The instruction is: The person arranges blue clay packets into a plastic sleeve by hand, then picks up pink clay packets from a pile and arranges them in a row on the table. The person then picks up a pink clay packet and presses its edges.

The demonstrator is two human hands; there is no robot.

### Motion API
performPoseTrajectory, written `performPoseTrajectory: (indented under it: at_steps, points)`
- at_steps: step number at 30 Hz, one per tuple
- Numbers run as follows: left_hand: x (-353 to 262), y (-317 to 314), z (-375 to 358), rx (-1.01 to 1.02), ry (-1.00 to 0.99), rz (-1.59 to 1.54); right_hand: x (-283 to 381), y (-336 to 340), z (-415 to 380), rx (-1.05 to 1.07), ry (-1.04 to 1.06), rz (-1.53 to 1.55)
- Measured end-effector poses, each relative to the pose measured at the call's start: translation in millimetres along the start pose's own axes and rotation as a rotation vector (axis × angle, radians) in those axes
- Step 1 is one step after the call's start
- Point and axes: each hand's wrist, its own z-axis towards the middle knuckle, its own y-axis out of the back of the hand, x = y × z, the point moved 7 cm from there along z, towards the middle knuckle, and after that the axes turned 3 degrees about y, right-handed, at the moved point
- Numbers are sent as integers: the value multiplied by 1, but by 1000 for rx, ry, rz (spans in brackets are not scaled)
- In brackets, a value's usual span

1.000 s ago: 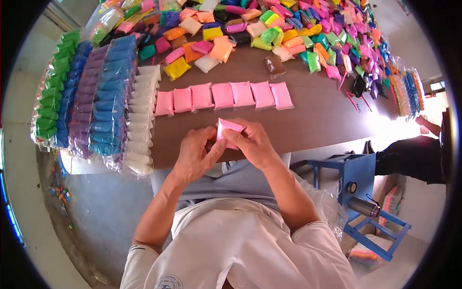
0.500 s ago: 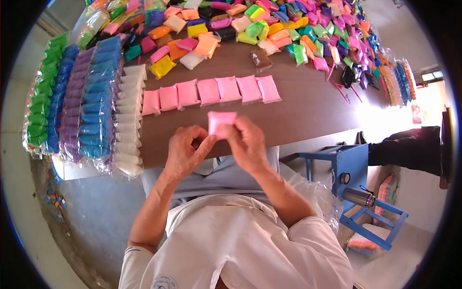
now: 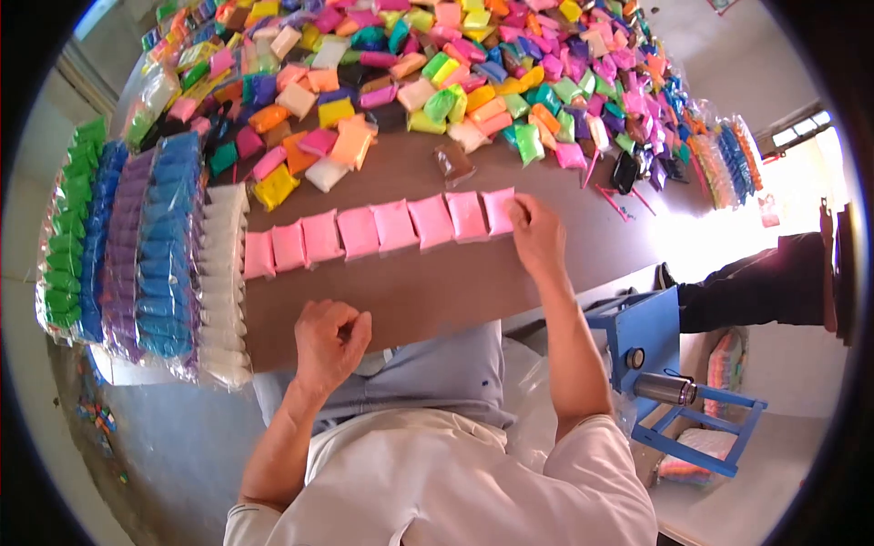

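Several small pink packets (image 3: 358, 233) lie side by side in a row across the table, overlapping slightly. My right hand (image 3: 543, 238) is at the right end of this row, thumb and fingers pinched on the edge of the last pink packet (image 3: 496, 211). Part of that packet's right edge is hidden by the fingers. Close to the front table edge, my left hand (image 3: 330, 346) hovers with its fingers curled in and nothing visible in it. The row's left end meets a stack of white packets (image 3: 224, 282).
Bundled strips of blue packets (image 3: 171, 246), purple packets (image 3: 127, 246) and green packets (image 3: 68, 237) stand at left. A large pile of mixed coloured packets (image 3: 473, 73) covers the table's back. At right are a blue stool (image 3: 651, 318), a metal flask (image 3: 665, 389) and another person's dark-clothed leg (image 3: 756, 287).
My right hand has carried the pink packet from between my hands to the row's right end. My left hand has come away toward the table edge. The view has shifted.
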Motion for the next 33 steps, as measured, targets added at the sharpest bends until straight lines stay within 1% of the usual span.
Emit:
performPoseTrajectory:
  at_steps: [2,4,6,7,9,10,12,13,15,23,28,30,31,33]
  points:
    - [-3,4,3,-22,-22,24,-3,0,-4,-52,39,1]
    - [-4,2,3,17,2,21,-3,3,-3,-98,83,1]
    - [-6,3,3,-1,-11,13,10,12,-6,-224,240,-39]
    - [-5,4,2,0,-6,2,15,13,-4,-224,258,-23]
    - [-5,7,2,-14,-2,0,36,6,-4,-98,427,-86]
    - [-5,5,2,-10,-6,-22,42,6,-4,-95,439,-80]
    - [-2,5,1,-15,3,-6,57,-7,-7,-8,522,-241]
    - [-3,6,1,-19,-5,-17,59,-12,-7,-1,534,-236]
    - [-2,6,0,-28,-5,-28,52,-28,-7,101,512,-333]
    - [-1,6,2,10,-5,-43,49,-38,-12,72,487,-368]
    - [1,9,-3,-18,-13,-83,48,-38,-11,86,484,-376]
    - [3,9,-4,-18,-10,-93,58,-30,-10,-26,544,-468]
    - [4,10,-4,-13,-19,-99,68,-26,-8,-22,549,-471]
    - [4,12,-5,-12,-20,-103,94,-3,0,-139,495,-197]
